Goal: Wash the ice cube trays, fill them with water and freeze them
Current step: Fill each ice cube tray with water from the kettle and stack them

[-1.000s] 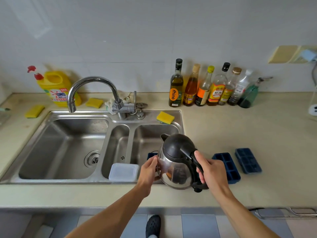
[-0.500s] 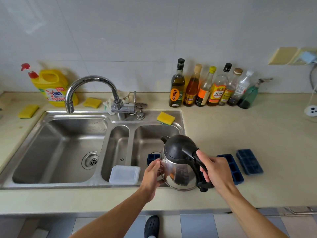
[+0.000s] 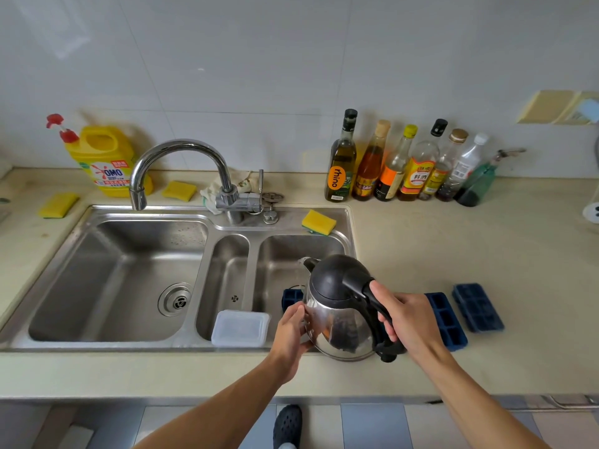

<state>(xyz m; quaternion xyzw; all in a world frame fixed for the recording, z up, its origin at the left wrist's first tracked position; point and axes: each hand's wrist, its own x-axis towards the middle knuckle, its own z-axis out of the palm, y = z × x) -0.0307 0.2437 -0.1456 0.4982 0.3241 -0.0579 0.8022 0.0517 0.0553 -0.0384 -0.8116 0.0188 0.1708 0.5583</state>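
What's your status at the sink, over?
Right hand grips kettle by handle, left hand holds its body. Spout over right basin, one blue tray inside; two more trays on counter. Nothing in the way.

Black perforated clog [image 3: 287, 423]; bare left forearm [image 3: 227, 406], right forearm [image 3: 470, 400].

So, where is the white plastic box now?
Head view: the translucent white plastic box sits on the front edge of the narrow middle sink basin, just left of the left hand.
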